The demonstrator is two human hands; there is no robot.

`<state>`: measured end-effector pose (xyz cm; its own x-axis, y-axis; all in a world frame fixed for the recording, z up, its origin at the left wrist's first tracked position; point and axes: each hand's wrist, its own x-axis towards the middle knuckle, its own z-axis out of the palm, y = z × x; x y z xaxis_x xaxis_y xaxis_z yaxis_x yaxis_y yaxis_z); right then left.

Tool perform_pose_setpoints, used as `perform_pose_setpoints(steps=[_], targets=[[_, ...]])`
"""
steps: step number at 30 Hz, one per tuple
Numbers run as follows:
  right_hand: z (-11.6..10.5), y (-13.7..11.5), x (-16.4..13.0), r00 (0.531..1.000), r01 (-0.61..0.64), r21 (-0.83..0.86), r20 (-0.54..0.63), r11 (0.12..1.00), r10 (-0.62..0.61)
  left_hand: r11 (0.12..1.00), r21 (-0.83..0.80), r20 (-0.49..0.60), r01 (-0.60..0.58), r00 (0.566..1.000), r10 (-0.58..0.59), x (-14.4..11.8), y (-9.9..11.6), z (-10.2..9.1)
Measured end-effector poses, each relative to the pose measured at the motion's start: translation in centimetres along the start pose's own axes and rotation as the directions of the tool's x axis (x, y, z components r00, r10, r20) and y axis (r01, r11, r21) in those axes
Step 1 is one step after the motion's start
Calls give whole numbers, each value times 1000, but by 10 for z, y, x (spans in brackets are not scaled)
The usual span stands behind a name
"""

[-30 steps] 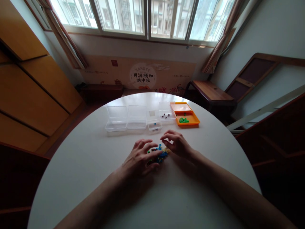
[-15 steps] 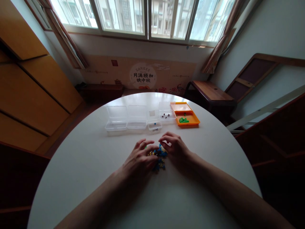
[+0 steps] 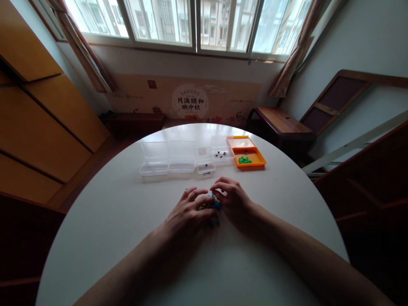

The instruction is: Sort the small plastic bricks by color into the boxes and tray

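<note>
A small heap of blue, yellow and dark pieces (image 3: 216, 205), like tiny building bricks, lies on the white round table (image 3: 127, 238) between my hands. My left hand (image 3: 192, 208) reaches over the heap's left side with its fingers bent and apart, covering part of it. At the right edge of the heap is my right hand (image 3: 230, 194), its fingers curved and a gap showing between index finger and thumb. No piece is visibly held by either hand. A single green piece (image 3: 186, 189) shows just beyond my left fingertips.
Beyond the hands stands a row of open containers: two clear boxes (image 3: 154, 169) (image 3: 182, 166), a small clear box (image 3: 206, 169) with a blue piece, another clear box (image 3: 223, 156) with several dark pieces, and an orange box (image 3: 259, 159) holding green pieces.
A green piece by my left fingers has shifted left, away from the heap. My left hand now covers slightly more of the heap. The right hand has barely moved.
</note>
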<state>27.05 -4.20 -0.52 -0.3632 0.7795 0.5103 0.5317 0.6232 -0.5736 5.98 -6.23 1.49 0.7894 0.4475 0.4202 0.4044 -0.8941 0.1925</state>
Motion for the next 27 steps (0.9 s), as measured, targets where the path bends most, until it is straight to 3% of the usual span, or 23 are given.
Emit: perform_pose_setpoints(steps=[11, 27], targets=[[1, 4, -1, 1000, 10, -3, -13, 1000, -10, 998, 11, -13, 67, 998, -67, -2, -4, 6], [1, 5, -2, 1000, 24, -5, -9, 1000, -24, 997, 10, -36, 75, 997, -75, -2, -4, 9]])
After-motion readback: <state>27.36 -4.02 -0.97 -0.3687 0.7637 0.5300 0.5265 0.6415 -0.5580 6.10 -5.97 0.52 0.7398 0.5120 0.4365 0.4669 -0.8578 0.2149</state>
